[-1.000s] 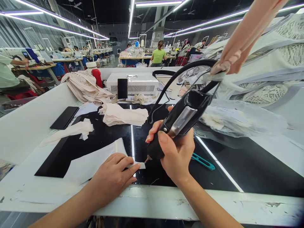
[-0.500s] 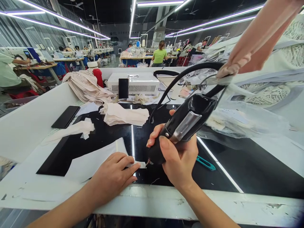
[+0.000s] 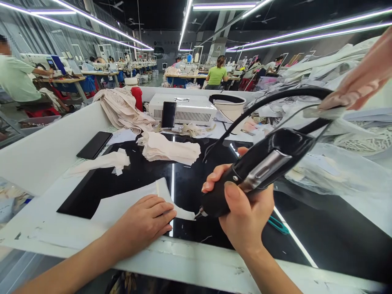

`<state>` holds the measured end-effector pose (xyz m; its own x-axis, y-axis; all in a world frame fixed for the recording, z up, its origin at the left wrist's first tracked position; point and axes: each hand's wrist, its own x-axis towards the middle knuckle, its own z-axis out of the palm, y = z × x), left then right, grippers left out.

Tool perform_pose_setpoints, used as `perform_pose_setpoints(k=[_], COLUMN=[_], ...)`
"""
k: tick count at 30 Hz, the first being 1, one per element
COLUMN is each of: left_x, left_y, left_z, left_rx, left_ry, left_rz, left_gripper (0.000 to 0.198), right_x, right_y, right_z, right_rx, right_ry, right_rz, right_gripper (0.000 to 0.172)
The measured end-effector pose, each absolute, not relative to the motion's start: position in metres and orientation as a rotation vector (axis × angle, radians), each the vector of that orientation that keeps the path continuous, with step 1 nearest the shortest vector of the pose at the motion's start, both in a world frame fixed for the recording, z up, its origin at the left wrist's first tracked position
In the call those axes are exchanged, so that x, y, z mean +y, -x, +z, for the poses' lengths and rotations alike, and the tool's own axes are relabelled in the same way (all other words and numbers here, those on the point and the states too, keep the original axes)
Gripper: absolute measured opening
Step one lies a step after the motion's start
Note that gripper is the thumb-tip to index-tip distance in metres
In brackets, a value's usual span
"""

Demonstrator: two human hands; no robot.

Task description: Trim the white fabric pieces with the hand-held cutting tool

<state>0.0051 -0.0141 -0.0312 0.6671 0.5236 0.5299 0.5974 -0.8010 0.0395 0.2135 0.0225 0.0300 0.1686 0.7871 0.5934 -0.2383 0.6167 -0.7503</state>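
White cloth (image 3: 131, 200) lies flat on the black surface (image 3: 321, 228), close to the near edge. The left hand (image 3: 143, 222) presses down on it with flat, spread fingers, so this hand clamps nothing; it just pins the cloth in place. A thin strip of the cloth pokes out past the fingertips to the right.

The right hand (image 3: 241, 208) is wrapped tight around a black hand tool (image 3: 254, 171). The tool is tilted, with its fat end up and to the right, and a black cable (image 3: 269, 96) loops away from it. Its small metal tip (image 3: 199, 213) points down and sits right at the end of the cloth strip, touching it or just beside it; I cannot tell which.

This looks like the step of working along the cloth edge with the tip. The next move seems to need a steady right hand that stays on the edge, and a left hand that keeps the cloth from sliding.

A teal snipper (image 3: 277, 224) lies on the surface just behind the right hand. Folded cream cloth pieces (image 3: 168, 149) sit further back, and a dark phone (image 3: 94, 145) rests on the left. A white machine box (image 3: 186, 110) stands at the back.
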Motion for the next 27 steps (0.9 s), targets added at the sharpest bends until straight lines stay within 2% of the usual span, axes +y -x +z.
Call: perform_pose_setpoints(k=[9,15,27], left_x=[-0.013,-0.014,-0.014], left_y=[-0.008,-0.01,-0.011], left_z=[-0.039,-0.042,-0.041], left_rx=[-0.952,-0.96,-0.942], left_ry=[2.753,2.741,2.701], left_rz=[-0.835,-0.858,-0.882], left_gripper=[0.019,0.018,0.022], right_x=[0.037,0.038,0.037], right_y=[-0.193,-0.19,-0.189], right_z=[0.032,0.029,0.031], right_rx=[-1.193,-1.186,-1.217], right_ry=[0.532,0.546,0.572], right_rz=[0.771,0.785,0.773], right_gripper=[0.029,0.037,0.033])
